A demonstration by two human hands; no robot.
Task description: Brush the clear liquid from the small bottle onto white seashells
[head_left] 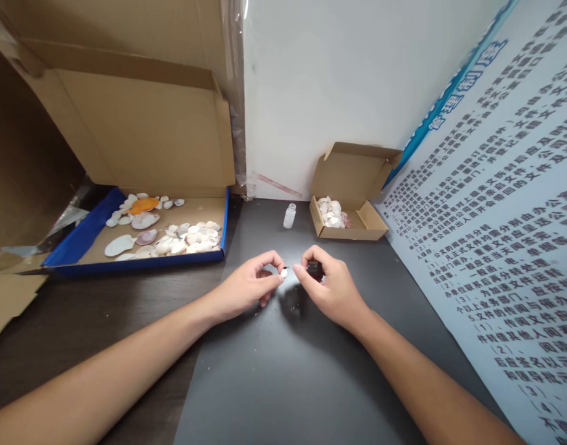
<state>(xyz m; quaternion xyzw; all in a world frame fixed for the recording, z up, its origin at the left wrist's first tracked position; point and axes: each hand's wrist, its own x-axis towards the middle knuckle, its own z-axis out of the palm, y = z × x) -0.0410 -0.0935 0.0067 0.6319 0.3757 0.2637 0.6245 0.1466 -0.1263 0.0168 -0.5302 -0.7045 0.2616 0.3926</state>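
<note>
One small white seashell (284, 273) sits pinched in the left hand's (246, 285) nearly closed fingertips above a dark tabletop (246, 383). Just to its right, the right hand (332, 285), fingers curled tight, grips a black-handled applicator (315, 268), its thin tip pointing sideways at the shell.

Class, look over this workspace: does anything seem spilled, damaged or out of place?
A few tiny pale specks lie scattered on the dark gray surface near the left hand. They look like stray crumbs, but are too small to identify. Nothing else stands out.
</note>
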